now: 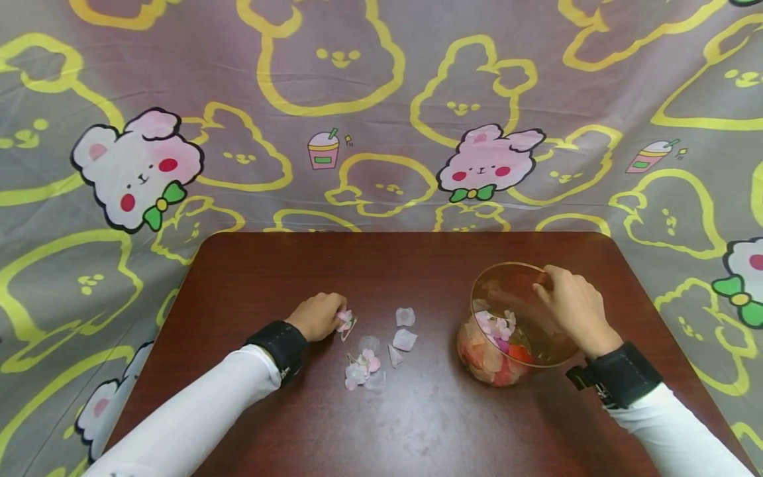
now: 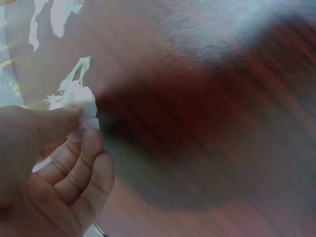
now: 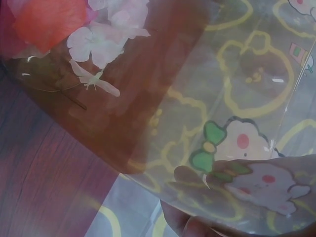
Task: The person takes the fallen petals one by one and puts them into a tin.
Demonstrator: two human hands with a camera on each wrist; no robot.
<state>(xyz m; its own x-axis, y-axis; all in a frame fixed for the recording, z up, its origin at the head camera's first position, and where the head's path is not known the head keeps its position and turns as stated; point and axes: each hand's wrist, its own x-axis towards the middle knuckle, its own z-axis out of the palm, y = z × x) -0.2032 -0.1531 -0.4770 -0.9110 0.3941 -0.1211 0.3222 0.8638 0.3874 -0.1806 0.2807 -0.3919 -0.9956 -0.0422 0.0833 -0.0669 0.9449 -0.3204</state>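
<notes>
My left hand (image 1: 318,317) pinches a small pale pink flower (image 1: 345,321) between thumb and fingertips, just above or on the table. In the left wrist view, the flower's thin pale green stem (image 2: 81,69) sticks out beyond the fingertips. My right hand (image 1: 575,311) grips the rim of a clear amber bowl (image 1: 539,331), which leans with its mouth toward me. Orange and pink petals (image 1: 485,361) fill its bottom. In the right wrist view, a red-orange petal (image 3: 49,22) and pale flowers (image 3: 98,44) show inside, and fingers (image 3: 195,227) appear at its edge.
Between the hands lie a pink flower cluster (image 1: 362,368) and several loose translucent white petals (image 1: 405,340) on the dark brown table (image 1: 286,265). Behind the table hangs a grey patterned cloth (image 1: 381,132). Both wrists wear black bands.
</notes>
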